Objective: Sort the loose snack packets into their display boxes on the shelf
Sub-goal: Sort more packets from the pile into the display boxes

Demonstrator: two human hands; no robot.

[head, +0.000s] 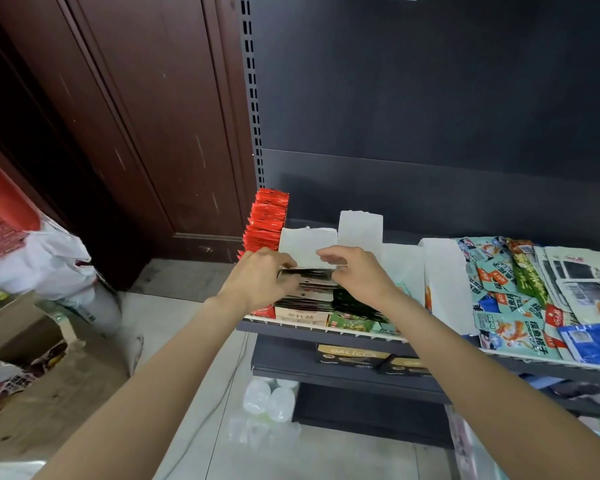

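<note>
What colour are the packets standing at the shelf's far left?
Red packets, clearest in the head view.

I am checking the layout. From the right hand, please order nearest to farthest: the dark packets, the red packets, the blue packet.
1. dark packets: under the right hand, at its fingertips.
2. red packets: left and behind, at the shelf's left end.
3. blue packet: far right, at the shelf's front edge.

wall: dark panel (430, 81) | door: brown wood (125, 116) | floor: pale tile (187, 282)
</note>
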